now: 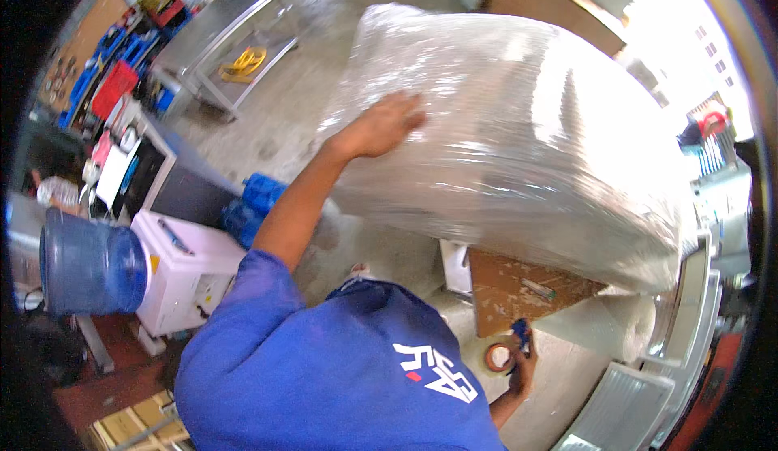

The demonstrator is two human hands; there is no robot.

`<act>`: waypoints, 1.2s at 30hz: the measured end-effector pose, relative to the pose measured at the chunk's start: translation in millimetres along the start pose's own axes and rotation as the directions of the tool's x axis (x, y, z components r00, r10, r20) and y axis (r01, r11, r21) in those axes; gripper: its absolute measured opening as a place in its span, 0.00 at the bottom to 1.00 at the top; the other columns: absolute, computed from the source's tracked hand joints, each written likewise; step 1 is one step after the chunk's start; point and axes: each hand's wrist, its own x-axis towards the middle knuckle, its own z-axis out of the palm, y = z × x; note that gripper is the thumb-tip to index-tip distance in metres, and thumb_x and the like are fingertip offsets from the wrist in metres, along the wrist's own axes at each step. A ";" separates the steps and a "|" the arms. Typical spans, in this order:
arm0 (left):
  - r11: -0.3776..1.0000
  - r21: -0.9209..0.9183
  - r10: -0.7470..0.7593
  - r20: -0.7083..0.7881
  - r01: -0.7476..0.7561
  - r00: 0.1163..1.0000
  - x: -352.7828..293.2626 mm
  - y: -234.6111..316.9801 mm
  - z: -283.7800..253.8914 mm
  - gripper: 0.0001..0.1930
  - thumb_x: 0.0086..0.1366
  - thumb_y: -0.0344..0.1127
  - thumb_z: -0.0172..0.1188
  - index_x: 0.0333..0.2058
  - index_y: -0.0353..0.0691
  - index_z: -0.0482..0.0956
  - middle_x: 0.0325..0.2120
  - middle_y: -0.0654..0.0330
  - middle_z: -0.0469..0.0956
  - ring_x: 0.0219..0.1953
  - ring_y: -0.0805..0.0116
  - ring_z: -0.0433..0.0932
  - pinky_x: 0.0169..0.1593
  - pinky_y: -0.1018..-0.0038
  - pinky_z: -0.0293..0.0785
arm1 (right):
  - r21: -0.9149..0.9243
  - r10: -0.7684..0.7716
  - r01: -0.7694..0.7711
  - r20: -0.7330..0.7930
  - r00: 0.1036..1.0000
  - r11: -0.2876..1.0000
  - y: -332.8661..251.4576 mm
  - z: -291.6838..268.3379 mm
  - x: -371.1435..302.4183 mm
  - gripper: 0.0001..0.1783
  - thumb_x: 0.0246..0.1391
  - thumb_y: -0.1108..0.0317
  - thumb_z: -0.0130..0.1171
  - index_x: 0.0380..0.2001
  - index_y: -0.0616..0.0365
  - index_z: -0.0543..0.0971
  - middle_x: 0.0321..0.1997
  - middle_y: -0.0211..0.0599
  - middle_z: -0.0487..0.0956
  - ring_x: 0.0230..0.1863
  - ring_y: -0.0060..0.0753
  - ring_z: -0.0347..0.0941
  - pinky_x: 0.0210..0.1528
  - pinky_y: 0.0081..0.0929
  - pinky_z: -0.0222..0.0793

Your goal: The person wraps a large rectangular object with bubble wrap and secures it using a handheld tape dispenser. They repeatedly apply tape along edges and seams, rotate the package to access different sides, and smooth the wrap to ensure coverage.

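Observation:
A large bulky item wrapped in clear stretch film (pixel 470 143) fills the upper middle, its surface creased and shiny. My left hand (pixel 385 124) reaches out over its left side with fingers stretched, palm toward the film; whether it presses on it I cannot tell. Low at the right, my right hand (pixel 525 366) is closed around a tape dispenser (pixel 520 333) with a blue part. Its roll of brownish tape (pixel 498 358) faces left. Just above this hand lies a worn brown board (pixel 519 289), partly hidden beneath the wrapped item, with a small pale object on it.
A roll of clear film (pixel 639 325) stands right of the board, near metal frames (pixel 689 321). To the left are a white box-shaped appliance (pixel 182 269), a blue water jug (pixel 93 260) and more blue jugs (pixel 263 193). A steel table (pixel 215 29) stands at the far left.

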 end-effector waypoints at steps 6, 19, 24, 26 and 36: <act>0.894 0.137 -0.443 0.132 0.426 0.887 -42.4 -27.4 -42.3 0.41 0.70 0.71 0.47 0.74 0.59 0.54 0.76 0.42 0.39 0.76 0.34 0.40 0.75 0.48 0.44 | 0.026 -0.151 0.162 -0.235 0.960 0.987 -8.5 7.8 -17.1 0.41 0.54 0.74 0.56 0.73 0.60 0.61 0.55 0.37 0.78 0.46 0.31 0.75 0.51 0.26 0.70; 0.818 -0.436 -0.368 0.105 0.375 0.924 -78.2 -84.4 -20.9 0.36 0.70 0.60 0.57 0.71 0.54 0.61 0.71 0.29 0.42 0.74 0.32 0.44 0.74 0.50 0.48 | -0.021 -0.153 0.168 -0.532 0.833 0.986 -71.2 177.8 24.2 0.31 0.61 0.63 0.55 0.67 0.59 0.70 0.60 0.31 0.75 0.50 0.25 0.68 0.49 0.23 0.63; 0.653 -0.672 -0.397 0.089 0.350 0.913 -57.1 -156.1 -36.4 0.32 0.70 0.60 0.56 0.63 0.43 0.70 0.63 0.47 0.67 0.63 0.51 0.69 0.66 0.55 0.66 | 0.144 -0.044 0.181 -0.653 0.756 0.973 -59.5 188.8 24.5 0.26 0.64 0.61 0.55 0.64 0.55 0.74 0.44 0.23 0.78 0.31 0.18 0.60 0.31 0.19 0.58; 0.446 -0.804 -0.519 0.125 0.393 0.845 -20.8 -191.2 -41.6 0.33 0.70 0.62 0.55 0.59 0.40 0.71 0.56 0.55 0.73 0.57 0.61 0.73 0.57 0.61 0.73 | 0.127 0.003 0.126 -0.717 0.698 0.984 -61.4 196.9 8.4 0.26 0.64 0.56 0.57 0.62 0.53 0.76 0.42 0.21 0.78 0.29 0.18 0.60 0.28 0.20 0.57; 0.200 -0.896 -0.516 0.248 0.397 0.820 127.1 -280.3 51.9 0.15 0.73 0.48 0.56 0.43 0.40 0.77 0.27 0.68 0.73 0.29 0.74 0.72 0.34 0.72 0.71 | 0.264 0.131 0.217 -0.865 0.485 0.940 -30.5 327.1 -74.7 0.28 0.64 0.65 0.56 0.67 0.52 0.72 0.48 0.26 0.82 0.33 0.20 0.70 0.29 0.21 0.68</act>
